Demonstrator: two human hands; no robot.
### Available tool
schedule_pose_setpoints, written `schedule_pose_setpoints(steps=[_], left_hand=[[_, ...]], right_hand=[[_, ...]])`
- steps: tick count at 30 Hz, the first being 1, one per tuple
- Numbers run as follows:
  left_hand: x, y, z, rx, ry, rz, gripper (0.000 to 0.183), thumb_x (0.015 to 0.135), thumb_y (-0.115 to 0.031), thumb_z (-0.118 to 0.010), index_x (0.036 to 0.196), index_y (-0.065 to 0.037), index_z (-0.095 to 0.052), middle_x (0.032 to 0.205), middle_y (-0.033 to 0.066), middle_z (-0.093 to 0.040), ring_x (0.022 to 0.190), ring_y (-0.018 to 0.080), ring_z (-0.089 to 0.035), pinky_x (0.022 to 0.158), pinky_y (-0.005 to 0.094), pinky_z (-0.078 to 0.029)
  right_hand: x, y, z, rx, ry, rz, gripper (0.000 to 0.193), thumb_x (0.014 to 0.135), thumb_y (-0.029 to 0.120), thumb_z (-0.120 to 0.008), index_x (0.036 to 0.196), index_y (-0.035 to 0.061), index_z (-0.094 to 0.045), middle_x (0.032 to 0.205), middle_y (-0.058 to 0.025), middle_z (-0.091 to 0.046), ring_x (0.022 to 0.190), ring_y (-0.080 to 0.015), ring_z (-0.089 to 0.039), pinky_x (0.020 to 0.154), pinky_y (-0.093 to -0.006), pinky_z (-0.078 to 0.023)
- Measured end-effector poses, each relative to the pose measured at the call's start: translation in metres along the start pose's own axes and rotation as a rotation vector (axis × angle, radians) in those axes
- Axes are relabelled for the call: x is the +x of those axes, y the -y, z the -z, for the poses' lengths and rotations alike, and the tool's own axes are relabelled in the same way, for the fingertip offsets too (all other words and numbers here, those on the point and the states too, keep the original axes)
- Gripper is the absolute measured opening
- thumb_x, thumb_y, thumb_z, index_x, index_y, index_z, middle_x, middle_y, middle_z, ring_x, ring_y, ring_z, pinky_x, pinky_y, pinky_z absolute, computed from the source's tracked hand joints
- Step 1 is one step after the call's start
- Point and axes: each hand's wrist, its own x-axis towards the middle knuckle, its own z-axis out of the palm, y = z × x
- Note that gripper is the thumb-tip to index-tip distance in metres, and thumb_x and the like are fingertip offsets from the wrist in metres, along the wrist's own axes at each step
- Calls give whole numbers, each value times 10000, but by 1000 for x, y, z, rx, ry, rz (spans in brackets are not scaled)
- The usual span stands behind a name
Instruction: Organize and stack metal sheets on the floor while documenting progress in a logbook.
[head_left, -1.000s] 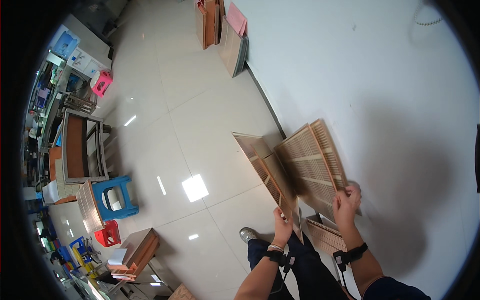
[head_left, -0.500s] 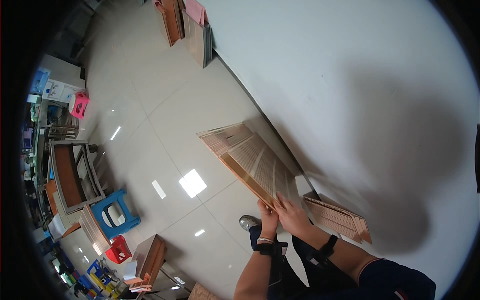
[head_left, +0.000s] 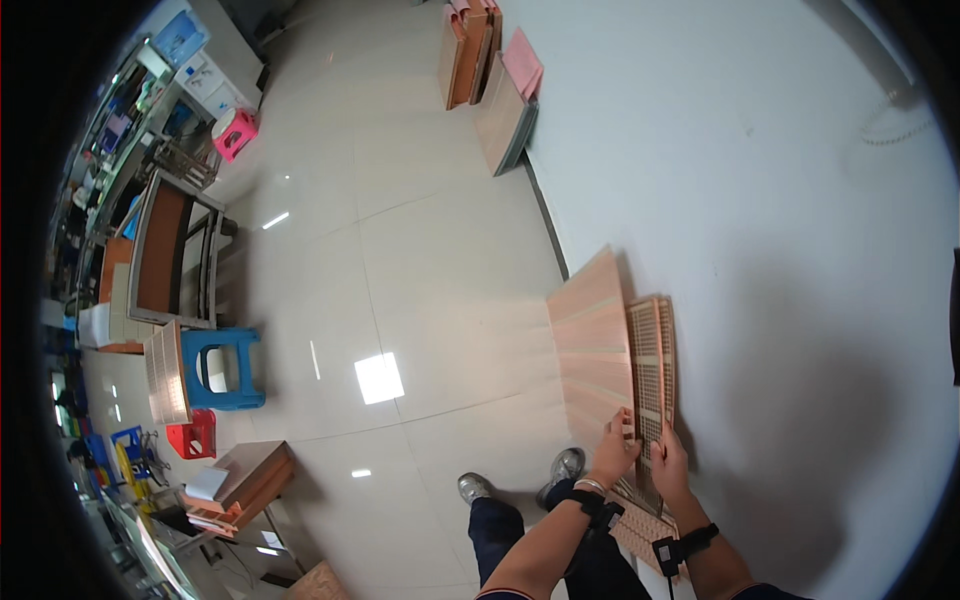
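Note:
A large thin copper-coloured panel (head_left: 592, 345) with pale stripes stands tilted beside the white wall. My left hand (head_left: 615, 455) is closed on its near right edge. Close on its right are thin panels (head_left: 652, 350) with a fine grid pattern, nearer the wall. My right hand (head_left: 672, 465) is closed round the near edge of these grid panels, thumb up. The two groups spread apart like a fan, with a narrow gap between them. Below my wrists, more patterned copper panels (head_left: 640, 530) rest low against the wall, partly hidden by my forearms.
Farther along the wall lean grey boards (head_left: 505, 120) and brown boards (head_left: 468, 55) with pink sheets. At left are a blue stool (head_left: 240, 370), a red stool (head_left: 195, 435), a framed rack (head_left: 165, 250) and a small brown table (head_left: 250, 470). My shoes (head_left: 475, 488) stand on the tiled floor.
My view has turned toward the wall. The panels held together in both hands have swung right beside the wall and now stand fanned apart, with my hands separated.

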Motion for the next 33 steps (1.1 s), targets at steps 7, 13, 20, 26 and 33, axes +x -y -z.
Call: schedule_pose_setpoints(steps=[7, 13, 20, 26, 33], left_hand=[[3, 46, -30, -155, 150, -90, 603, 875, -156, -527, 1385, -32, -229, 1317, 269, -400, 1201, 378, -425, 992, 370, -358], [-38, 61, 12, -103, 200, 75, 431, 906, -173, -497, 1311, -78, -387, 1136, 186, -572, 1049, 287, -571, 865, 341, -461], [-195, 155, 126, 170, -308, 334, 314, 883, -263, -459, 1113, -76, -563, 1010, 219, -616, 972, 394, -573, 850, 441, -459], [-378, 155, 203, 195, -711, 620, 307, 840, -170, -465, 1102, -74, -593, 1037, 219, -611, 1005, 366, -568, 881, 409, -450], [-648, -68, 134, 368, -823, 275, 304, 877, -128, -488, 1172, -64, -526, 1094, 178, -582, 1035, 339, -534, 881, 406, -436]], right_hand=[[5, 0, 38, -188, -29, 128, 388, 854, 19, -445, 1239, -35, -450, 1149, -232, -541, 1074, -338, -539, 914, -371, -414], [15, 8, 55, -250, 17, 60, 477, 848, 1, -442, 1320, 3, -368, 1271, -217, -456, 1150, -354, -469, 978, -389, -373], [20, 12, 49, -470, 5, 14, 625, 766, -54, -489, 1355, 29, -296, 1321, -220, -373, 1256, -359, -332, 1040, -412, -290], [22, 14, 24, -467, 91, 274, 548, 756, -32, -496, 1294, 18, -406, 1184, -219, -493, 1119, -368, -454, 956, -412, -373], [-189, 51, 142, -222, 857, -277, 377, 862, 110, -468, 1229, 31, -496, 875, -112, -614, 711, -180, -620, 568, -310, -509]])
